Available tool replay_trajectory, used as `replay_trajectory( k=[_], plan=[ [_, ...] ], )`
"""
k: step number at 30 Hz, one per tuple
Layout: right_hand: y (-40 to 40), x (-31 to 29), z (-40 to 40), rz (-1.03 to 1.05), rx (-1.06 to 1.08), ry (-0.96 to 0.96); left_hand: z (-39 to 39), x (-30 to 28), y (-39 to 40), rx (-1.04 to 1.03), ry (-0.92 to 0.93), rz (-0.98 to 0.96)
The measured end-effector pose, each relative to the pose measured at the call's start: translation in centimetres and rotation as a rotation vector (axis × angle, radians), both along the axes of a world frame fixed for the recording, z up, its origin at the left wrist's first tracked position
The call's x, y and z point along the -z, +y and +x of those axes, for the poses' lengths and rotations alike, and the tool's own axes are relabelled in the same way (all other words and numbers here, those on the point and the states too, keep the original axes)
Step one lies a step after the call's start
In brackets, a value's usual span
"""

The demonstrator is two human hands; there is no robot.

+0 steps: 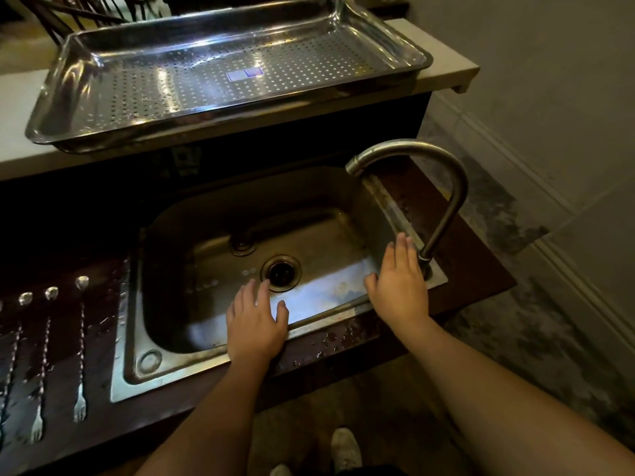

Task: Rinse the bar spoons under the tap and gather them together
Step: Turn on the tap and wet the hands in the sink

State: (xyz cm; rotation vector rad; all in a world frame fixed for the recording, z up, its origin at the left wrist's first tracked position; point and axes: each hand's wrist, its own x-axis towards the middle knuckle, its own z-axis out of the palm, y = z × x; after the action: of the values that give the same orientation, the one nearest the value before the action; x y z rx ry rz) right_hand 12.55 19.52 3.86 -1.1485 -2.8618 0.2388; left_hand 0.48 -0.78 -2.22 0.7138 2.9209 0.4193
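Left hand [256, 326]: fingers spread flat, holding nothing, over the sink's [134, 365] near rim, likely poised before the first pick.
Right hand [398, 286]: flat and empty at the sink's right rim, fingertips beside the tap [443, 201] base, probably reaching to start the water; none runs.
Bar spoons [81, 348]: three plainly counted, a fourth cut off, lying parallel on the wet counter's left edge, unrinsed.
Perforated tray [395, 46]: one, on the ledge behind.

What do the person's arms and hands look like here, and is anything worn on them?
Both forearms are bare as far as the picture shows them: no sleeves, no gloves. The left hand and the right hand carry no visible ring, watch or bracelet. The fingernails look short and plain, though the dim light hides finer detail.
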Motion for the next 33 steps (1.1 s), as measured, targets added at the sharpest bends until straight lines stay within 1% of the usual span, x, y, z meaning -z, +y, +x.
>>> replay_trajectory(
  k=[9,13,18,22,26,30,33],
  plan=[
    [0.3,-0.2,-0.6,0.07,-0.01,-0.054,-0.2,0.3,-0.1,0.0,-0.008,0.033],
    [0.5,-0.5,-0.6,0.055,-0.015,-0.059,-0.2,0.4,-0.1,-0.003,-0.014,0.04],
    [0.5,-0.8,-0.6,0.167,-0.06,-0.092,-0.1,0.4,-0.1,-0.01,-0.003,0.054],
    [0.8,-0.4,-0.9,0.121,-0.032,-0.106,-0.1,0.5,-0.1,-0.013,-0.002,0.062],
    [0.7,-0.2,-1.0,0.157,-0.037,-0.089,-0.2,0.6,-0.1,-0.014,-0.001,0.05],
    [1.0,-0.2,-1.1,0.09,-0.012,-0.072,-0.1,0.6,-0.2,-0.015,0.002,0.057],
    [1.1,-0.2,-1.1,0.084,-0.007,-0.059,-0.1,0.5,-0.2,-0.013,0.005,0.059]
  ],
)
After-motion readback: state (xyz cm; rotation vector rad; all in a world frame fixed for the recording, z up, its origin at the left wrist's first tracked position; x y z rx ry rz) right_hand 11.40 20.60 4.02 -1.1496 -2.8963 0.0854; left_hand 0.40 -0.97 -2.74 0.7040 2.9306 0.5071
